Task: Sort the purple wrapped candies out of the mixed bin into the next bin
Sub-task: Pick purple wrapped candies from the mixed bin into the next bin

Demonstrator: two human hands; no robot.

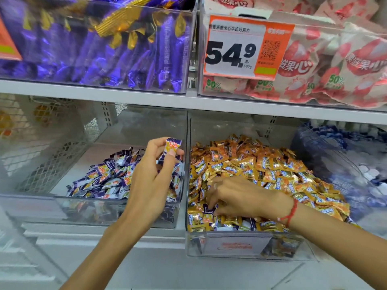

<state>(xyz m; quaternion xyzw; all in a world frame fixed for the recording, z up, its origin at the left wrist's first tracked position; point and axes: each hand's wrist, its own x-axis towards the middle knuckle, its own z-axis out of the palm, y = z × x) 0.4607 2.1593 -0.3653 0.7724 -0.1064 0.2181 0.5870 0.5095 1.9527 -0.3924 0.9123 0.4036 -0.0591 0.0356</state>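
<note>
- The right hand [232, 197] is buried at the front edge of the mixed bin [240, 245], its fingers curled round a purple wrapped candy [209, 210] among the orange candies [261, 164]. The wrappers overlap here, so an orange one could come up with it and end in the wrong bin.
- The pile stands above the front wall at this corner. Digging could push candies over the edge to the floor.
- The left hand [155, 170] is raised over the right rear part of the next bin [117, 208], pinching a purple-and-orange candy [172, 146] by its fingertips. The grip is light, so the piece may slip.
- It hangs close to the wall shared by the two bins. Let go too far right, it could fall back among the unsorted ones rather than on the purple heap [109, 176].
</note>
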